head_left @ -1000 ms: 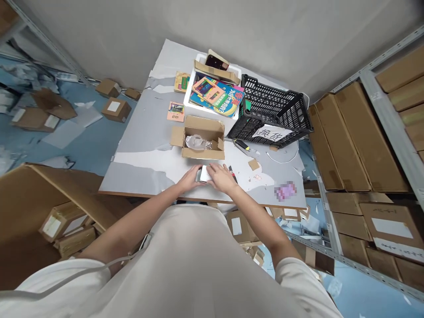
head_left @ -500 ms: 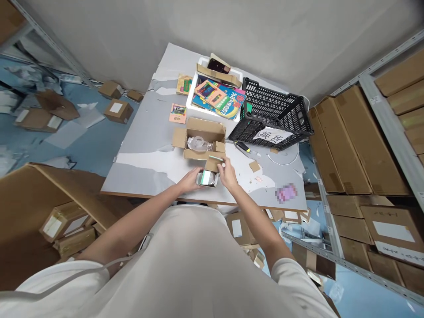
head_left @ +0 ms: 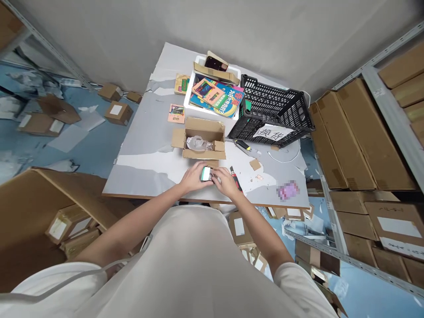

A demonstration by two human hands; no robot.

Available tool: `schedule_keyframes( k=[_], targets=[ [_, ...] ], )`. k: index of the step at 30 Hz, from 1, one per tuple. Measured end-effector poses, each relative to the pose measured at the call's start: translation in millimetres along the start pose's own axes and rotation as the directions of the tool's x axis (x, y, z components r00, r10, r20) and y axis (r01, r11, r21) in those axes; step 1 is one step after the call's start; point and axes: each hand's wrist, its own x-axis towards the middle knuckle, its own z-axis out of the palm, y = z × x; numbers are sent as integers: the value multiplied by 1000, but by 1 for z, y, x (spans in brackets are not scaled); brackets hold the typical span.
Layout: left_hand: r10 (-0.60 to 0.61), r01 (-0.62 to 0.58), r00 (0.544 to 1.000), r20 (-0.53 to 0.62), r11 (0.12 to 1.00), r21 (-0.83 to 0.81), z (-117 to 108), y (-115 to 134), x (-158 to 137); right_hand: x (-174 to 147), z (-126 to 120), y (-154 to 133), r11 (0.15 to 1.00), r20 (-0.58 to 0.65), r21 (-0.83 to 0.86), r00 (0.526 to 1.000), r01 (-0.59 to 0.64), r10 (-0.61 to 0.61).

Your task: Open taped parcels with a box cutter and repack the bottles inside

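Observation:
My left hand [head_left: 194, 177] is closed round the left side of a small box [head_left: 206, 174] with a white and green label. From the right, my right hand [head_left: 225, 181] grips the same box, its fingers curled over that end. The hands cover much of it, so what lies inside is hard to make out. Just beyond them stands an open cardboard box [head_left: 202, 154], flaps out, with clear plastic wrapping [head_left: 197, 143] inside. Beside my right hand lies a red and black cutter [head_left: 236, 179].
Behind the cardboard box stand a white foam box [head_left: 210, 112] of books and a black plastic crate [head_left: 274, 115]. A yellow and black cutter [head_left: 243, 145] lies before the crate. Cardboard scraps [head_left: 255, 164] lie to the right. Shelves of cartons [head_left: 357, 128] rise on the right.
My right hand has moved from the small box's raised flap down onto its right end, and my left hand has slid further over it. The red and black cutter now shows.

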Motion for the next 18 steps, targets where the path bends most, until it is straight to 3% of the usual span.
schedule_keyframes(
  k=[4,9,12,15,18],
  targets=[
    [-99,98,995,-28,995,-30,6,10,8,-2,-1,-4,999,59,-35,998,-15,17],
    [-60,54,996,-61,995,-88,-3,1,2,-1,-8,-13,974,167,-225,986,12,26],
    [65,-65,995,71,998,-5,-12,-6,-1,5,-16,-28,920,277,-386,960,69,44],
    [151,-173,955,256,983,65,-16,-10,0,17,-18,-43,832,359,-538,930,136,80],
    [129,-165,950,286,981,105,-10,-12,3,35,-15,-50,766,463,-595,883,245,77]
  ],
)
